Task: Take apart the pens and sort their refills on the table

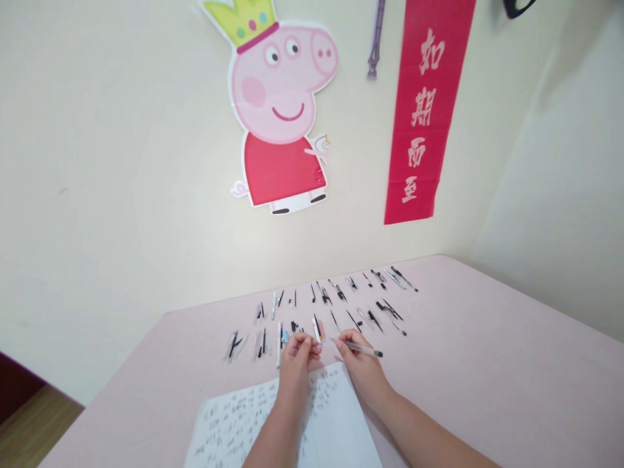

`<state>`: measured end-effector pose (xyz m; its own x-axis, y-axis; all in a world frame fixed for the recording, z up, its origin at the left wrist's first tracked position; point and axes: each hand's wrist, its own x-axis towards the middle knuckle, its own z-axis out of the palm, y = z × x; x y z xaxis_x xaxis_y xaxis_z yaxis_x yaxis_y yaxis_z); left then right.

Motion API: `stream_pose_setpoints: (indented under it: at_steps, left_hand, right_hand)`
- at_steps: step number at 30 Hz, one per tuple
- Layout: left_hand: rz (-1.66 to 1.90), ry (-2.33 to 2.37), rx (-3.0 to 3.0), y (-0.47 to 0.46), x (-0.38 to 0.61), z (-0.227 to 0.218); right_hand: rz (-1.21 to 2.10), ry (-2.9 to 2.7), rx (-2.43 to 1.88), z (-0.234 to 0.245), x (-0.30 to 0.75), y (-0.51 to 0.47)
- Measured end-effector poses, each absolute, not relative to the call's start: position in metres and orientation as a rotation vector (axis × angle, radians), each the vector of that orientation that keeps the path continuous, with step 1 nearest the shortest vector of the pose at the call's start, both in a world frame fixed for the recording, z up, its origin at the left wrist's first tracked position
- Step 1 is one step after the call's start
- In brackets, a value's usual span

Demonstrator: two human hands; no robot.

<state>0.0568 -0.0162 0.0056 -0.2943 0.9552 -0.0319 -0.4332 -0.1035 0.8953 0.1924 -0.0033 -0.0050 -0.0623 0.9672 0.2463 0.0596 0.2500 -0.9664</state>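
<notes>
My right hand (361,364) is closed around a pen (364,349) with a clear barrel and a black end, its thin tip pointing left. My left hand (298,351) is just to the left, with fingers curled and pinched together; whatever they hold, if anything, is too small to make out. Below both hands lies a notebook (341,422) with handwriting on its pages, partly covered by my left forearm. Just beyond my fingertips are a white pen part (316,330) and a dark refill (333,318).
Two rows of pen parts lie across the pink tabletop (487,364), among them a black group (337,290) at the back and a disassembled pen (233,346) at the left. A wall (146,195) with a cartoon pig cutout (285,166) and a red banner (419,130) rises behind.
</notes>
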Motion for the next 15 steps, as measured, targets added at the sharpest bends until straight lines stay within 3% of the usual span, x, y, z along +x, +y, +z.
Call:
stream_pose_setpoints:
  at_steps: [8,15]
  left_hand:
    - [1.678,1.033,0.765,-0.016,0.054,0.004]
    - [1.667,1.003,0.769,-0.015,0.054,0.003]
  right_hand:
    - [1.366,-1.551,-0.945,0.004,0.195,-0.018]
    - [1.336,-1.784,-0.966,-0.008,0.196,-0.020]
